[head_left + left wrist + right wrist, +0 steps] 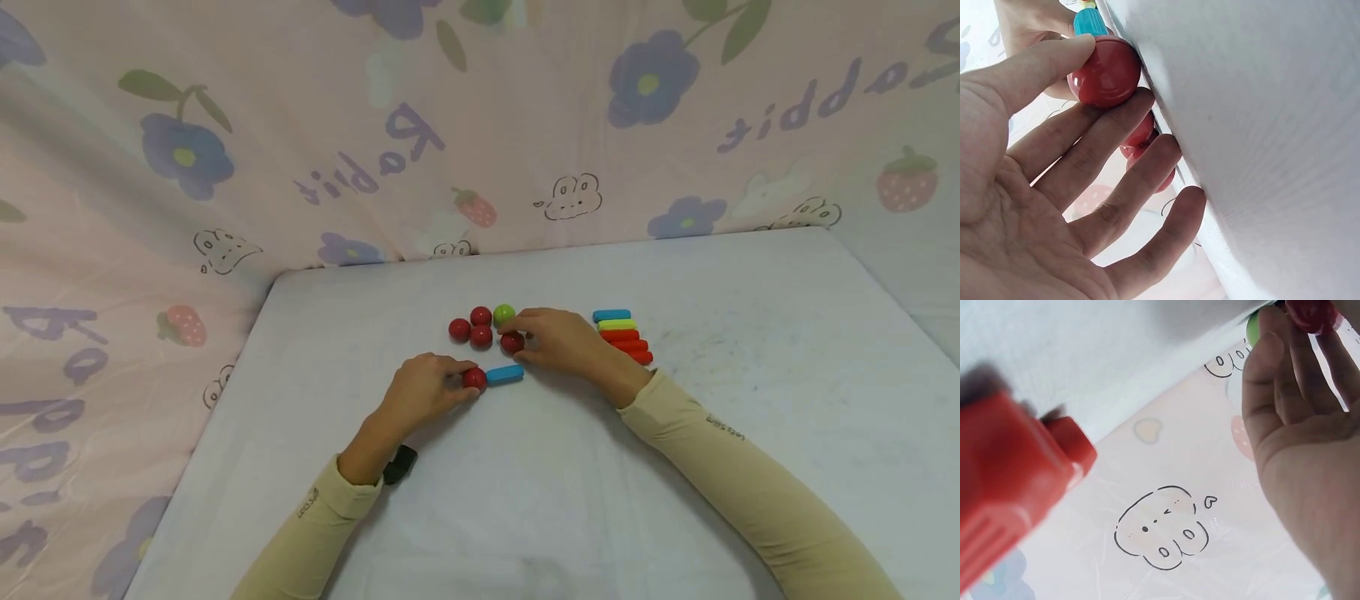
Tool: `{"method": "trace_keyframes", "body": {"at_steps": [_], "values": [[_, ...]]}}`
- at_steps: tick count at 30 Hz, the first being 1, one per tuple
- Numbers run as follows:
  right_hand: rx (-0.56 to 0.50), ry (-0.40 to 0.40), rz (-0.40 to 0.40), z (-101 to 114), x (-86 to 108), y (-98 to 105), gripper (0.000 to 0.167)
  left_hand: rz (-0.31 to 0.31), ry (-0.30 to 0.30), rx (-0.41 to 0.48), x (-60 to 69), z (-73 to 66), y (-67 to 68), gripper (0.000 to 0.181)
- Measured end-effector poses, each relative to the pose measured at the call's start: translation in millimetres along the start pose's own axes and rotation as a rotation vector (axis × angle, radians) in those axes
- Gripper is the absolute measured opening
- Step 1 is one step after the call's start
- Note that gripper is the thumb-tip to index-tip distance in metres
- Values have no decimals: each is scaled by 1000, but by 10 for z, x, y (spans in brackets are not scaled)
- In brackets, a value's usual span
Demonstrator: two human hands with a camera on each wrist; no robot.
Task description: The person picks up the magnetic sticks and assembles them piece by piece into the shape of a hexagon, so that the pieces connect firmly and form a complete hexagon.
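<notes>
My left hand (423, 387) pinches a glossy red ball (474, 379) between thumb and fingers, low over the white table. A short blue ribbed stick (506, 374) points right from that ball, its end against it; I cannot tell whether they are joined. My right hand (558, 342) holds another red ball (512, 342) between thumb and fingers, just beyond the blue stick. Right behind it sits a green ball (504, 315). Several more red balls (481, 337) lie grouped to its left. In the left wrist view, the pinched ball and the teal stick (1089, 23) show close up.
Right of my right hand lies a row of short sticks: a blue one (612, 316), a yellow one (617, 325) and several red ones (628, 345), partly behind my forearm. A black object (401, 464) is at my left wrist. A patterned curtain (480, 133) hangs behind the table (750, 333).
</notes>
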State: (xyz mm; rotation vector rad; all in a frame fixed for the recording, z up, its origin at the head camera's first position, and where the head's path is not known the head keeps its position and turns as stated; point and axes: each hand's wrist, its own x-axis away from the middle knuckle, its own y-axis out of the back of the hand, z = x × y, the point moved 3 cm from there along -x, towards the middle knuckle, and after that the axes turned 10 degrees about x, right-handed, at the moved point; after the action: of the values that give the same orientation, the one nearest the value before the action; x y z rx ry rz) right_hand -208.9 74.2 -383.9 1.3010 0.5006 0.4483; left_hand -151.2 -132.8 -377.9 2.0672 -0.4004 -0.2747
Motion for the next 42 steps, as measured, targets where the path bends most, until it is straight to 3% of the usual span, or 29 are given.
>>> {"method": "trace_keyframes", "body": {"at_steps": [7,26,35,42], "values": [[14,2,3,-21,3,-9,43,10,5,-2,-1,-5,-1,37],[-87,-68,-5,-109,39,11,46,29,27,-18,-4,-7,14,39],[-5,-15,9,-61,58,-4,47,32,45,-13,-7,9,19,39],[14,-24,-2,-41,95,-6,48,43,49,-9,-10,16,8,39]]}}
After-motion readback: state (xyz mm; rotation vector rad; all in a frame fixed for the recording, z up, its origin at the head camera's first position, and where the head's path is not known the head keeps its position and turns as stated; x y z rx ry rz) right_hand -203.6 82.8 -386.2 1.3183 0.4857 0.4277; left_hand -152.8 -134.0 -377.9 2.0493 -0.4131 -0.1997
